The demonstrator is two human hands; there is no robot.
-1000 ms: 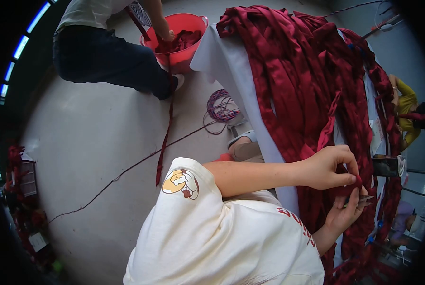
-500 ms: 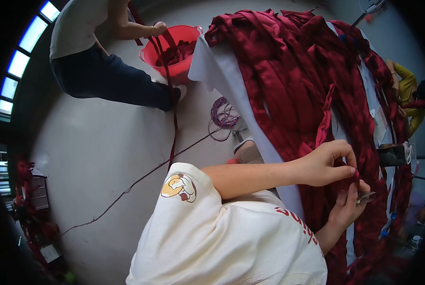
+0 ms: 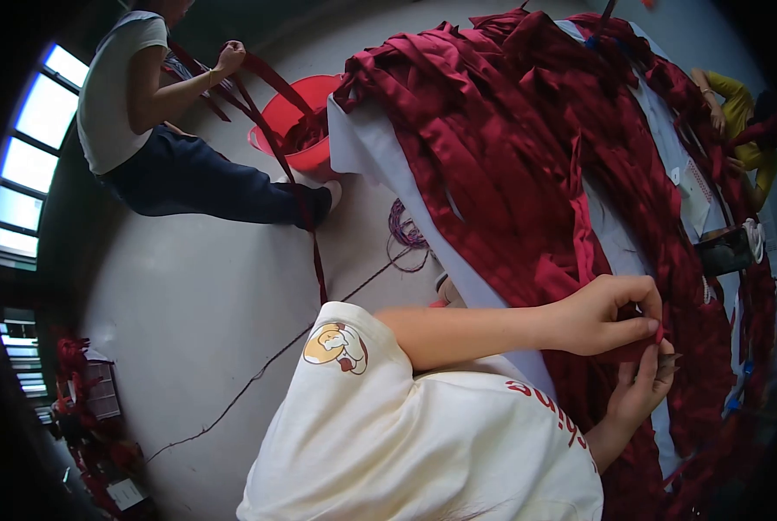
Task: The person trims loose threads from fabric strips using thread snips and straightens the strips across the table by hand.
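My left hand pinches a piece of dark red fabric between thumb and fingertips. Just below it, my right hand is closed around a small bladed metal tool, whose tip sticks out past the fingers; most of it is hidden. The fingertips of both hands nearly meet at the fabric. Under and beyond them, many long red fabric strips lie heaped over a table with a white cover.
A co-worker at upper left lifts red strips above a red tub. Coiled cord lies on the floor. A dark box is on the table's far side; another person in yellow is beyond.
The view has shifted, and the table and tub sit further left. The co-worker has straightened and raised a hand with the strips from the tub. My hands stay together at the fabric.
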